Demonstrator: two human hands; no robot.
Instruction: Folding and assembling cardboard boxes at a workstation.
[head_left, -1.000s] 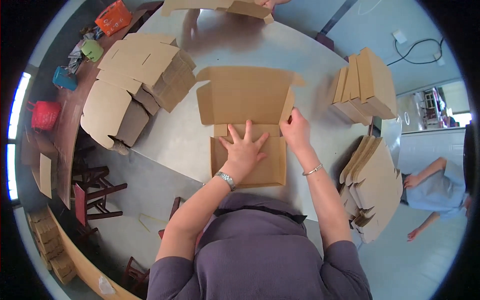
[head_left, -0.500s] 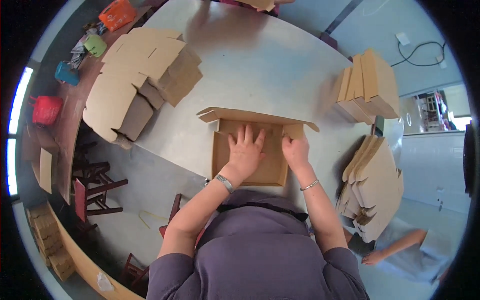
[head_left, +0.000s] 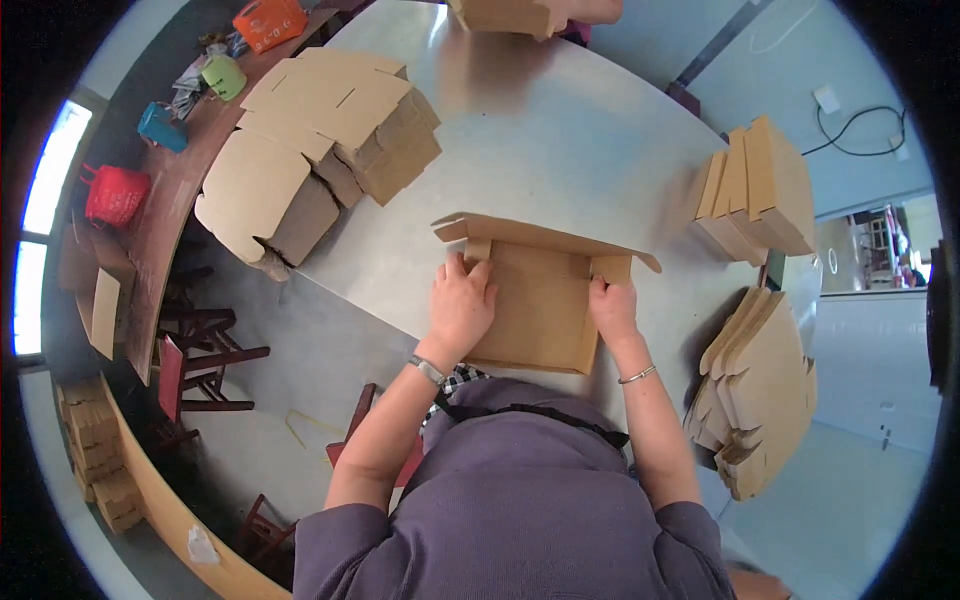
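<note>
In front of me on the table lies a shallow brown cardboard box [head_left: 535, 310], its inside facing up and its lid flap raised along the far side. My left hand [head_left: 463, 305] is closed over the left wall near the far corner, thumb toward the inside. My right hand [head_left: 614, 308] pinches the right wall near its far corner, just under a small corner flap. Both hands grip the same box from opposite sides. The fingertips of each hand are partly hidden behind the cardboard.
Flat cardboard blanks are piled at the far left [head_left: 330, 110] and near right [head_left: 765, 390]. Folded boxes [head_left: 755, 190] stand at the far right. Across the table [head_left: 540, 150], another person's hand holds cardboard [head_left: 500, 15]. Red stools [head_left: 205, 375] stand at left.
My left hand has moved from lying spread on the box's bottom to gripping its left wall. The right hand stays at the right wall. The whole view has shifted slightly.
</note>
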